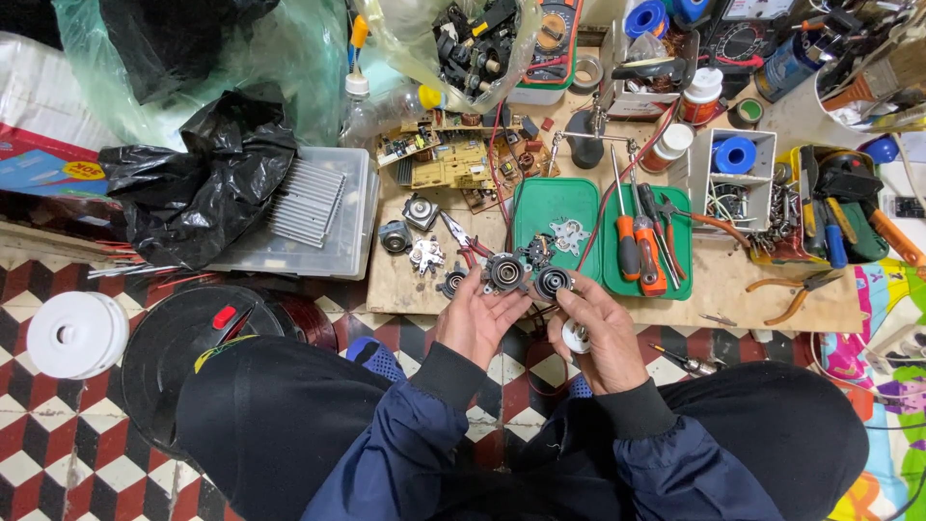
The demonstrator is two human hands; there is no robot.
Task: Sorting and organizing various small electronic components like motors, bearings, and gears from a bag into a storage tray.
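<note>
As hands point(479, 318) hold them, two dark round parts point(505, 272)

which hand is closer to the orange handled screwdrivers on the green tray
Right. The right hand holds a round part just below and left of the orange-handled screwdrivers; the left hand is farther left.

A flat red and blue carton point(43, 166) with a yellow label lay at the far left edge. Two white-capped orange-labelled bottles point(701, 95) stood near the bench's back, beside a multimeter's grey screen point(748, 8).
</note>
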